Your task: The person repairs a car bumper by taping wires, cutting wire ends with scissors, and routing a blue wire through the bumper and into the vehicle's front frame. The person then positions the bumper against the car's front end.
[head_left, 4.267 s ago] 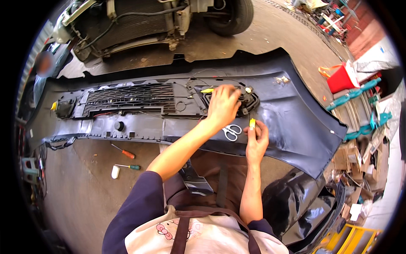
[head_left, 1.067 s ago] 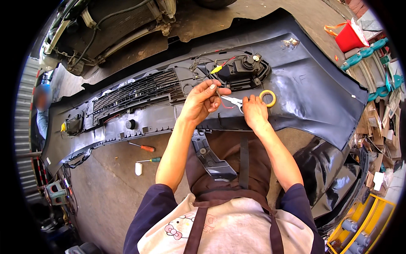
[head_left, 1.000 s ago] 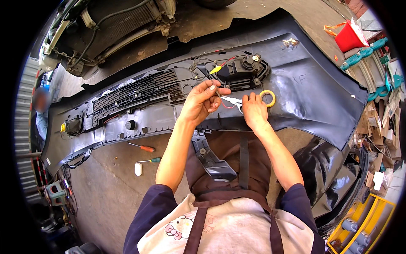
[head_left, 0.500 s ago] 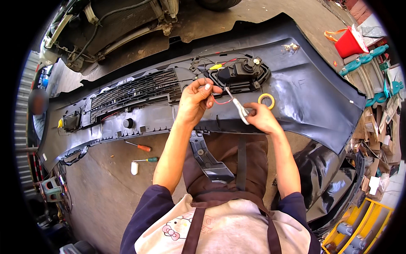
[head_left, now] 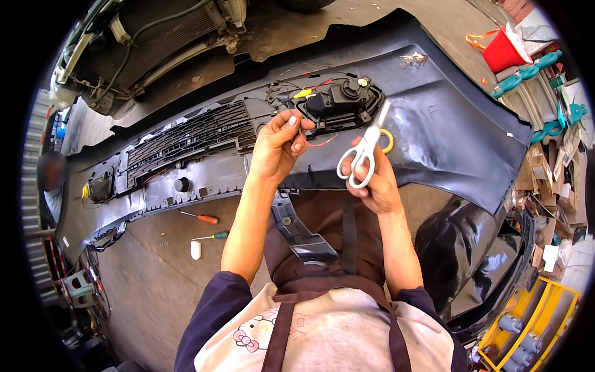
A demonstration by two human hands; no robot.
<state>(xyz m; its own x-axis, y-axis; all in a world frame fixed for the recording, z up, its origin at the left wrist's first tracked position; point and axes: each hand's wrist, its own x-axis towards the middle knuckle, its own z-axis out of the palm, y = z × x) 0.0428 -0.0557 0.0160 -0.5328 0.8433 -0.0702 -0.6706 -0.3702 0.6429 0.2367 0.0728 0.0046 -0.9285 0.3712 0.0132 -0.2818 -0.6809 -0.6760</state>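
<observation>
A thin red wire (head_left: 319,144) is pinched between the fingertips of my left hand (head_left: 280,142), its free end curving off to the right. My right hand (head_left: 379,180) holds a pair of white-handled scissors (head_left: 367,155), blades pointing up and away from the wire. Beneath both hands lies a large black car bumper (head_left: 449,133), inner side up. A black lamp unit (head_left: 344,102) is set in it, with a yellow connector (head_left: 304,93) and thin wires beside it. Just behind the right hand, a roll of yellow tape (head_left: 388,141) rests on the bumper, partly hidden.
An orange-handled screwdriver (head_left: 208,219), a green-handled one (head_left: 220,235) and a small white bottle (head_left: 196,250) lie on the floor. A car's exposed front (head_left: 167,37) stands beyond the bumper. To the right are a red bucket (head_left: 505,51), cardboard and a yellow rack (head_left: 527,310).
My right hand has drawn the scissors back from the wire and turned them upward, showing both finger loops. The left hand keeps its pinch on the wire. The whole view has shifted slightly.
</observation>
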